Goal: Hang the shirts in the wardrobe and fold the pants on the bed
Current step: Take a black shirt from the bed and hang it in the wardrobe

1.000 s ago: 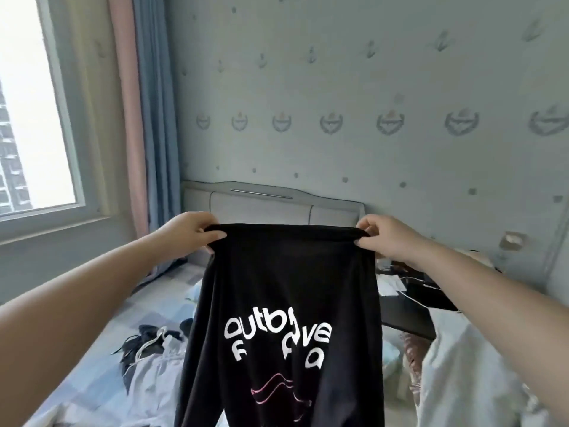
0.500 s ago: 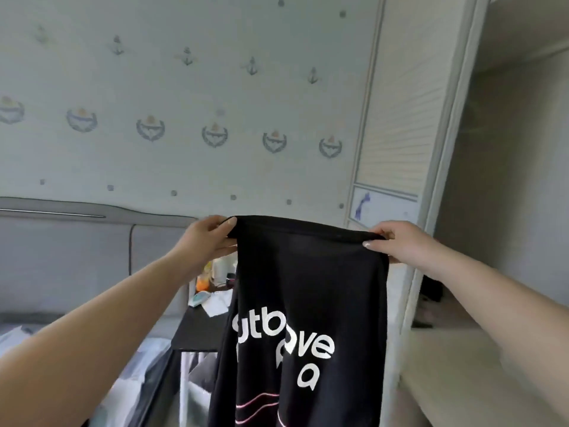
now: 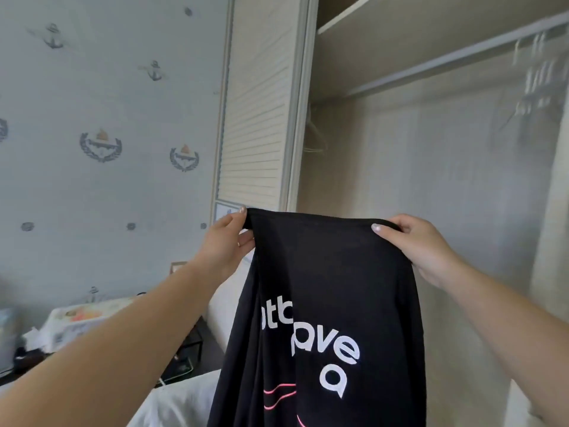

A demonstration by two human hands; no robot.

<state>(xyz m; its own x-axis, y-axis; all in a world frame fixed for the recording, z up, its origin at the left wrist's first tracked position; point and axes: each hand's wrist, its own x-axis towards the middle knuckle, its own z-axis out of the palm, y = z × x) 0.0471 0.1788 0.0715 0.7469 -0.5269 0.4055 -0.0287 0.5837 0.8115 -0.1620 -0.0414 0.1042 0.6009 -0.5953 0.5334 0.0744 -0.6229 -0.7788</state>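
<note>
**Black shirt carried up to the open wardrobe**

Since the frame half a second back, the view has swung right and upward: the grey headboard has left the picture and the open wardrobe now fills the right half, with its pale metal hanging rail (image 3: 455, 55) running across the upper right. The black cotton shirt with white lettering and pink wavy lines (image 3: 326, 303) hangs at centre frame, its top edge stretched between both hands as before. The left hand (image 3: 226, 241) pinches the left corner of that edge, fingers curled round the cloth; the right hand (image 3: 415, 245) holds the right corner the same way, so each grip is closed on the shirt.

The risk, as I judge it, is that the shirt is not on a hanger yet. Blurred wire hangers (image 3: 535, 81) hang at the far upper right of the rail, and reaching for one means freeing a hand; the limp cloth could then slide from the single remaining grip or bunch up.

Left of the opening stands the cream slatted wardrobe door (image 3: 258, 112). The upper left shows pale blue wallpaper with anchor motifs (image 3: 101, 143). At lower left sits a cluttered dark bench (image 3: 187, 349), and white bedding (image 3: 181, 402) lies along the bottom edge.
</note>
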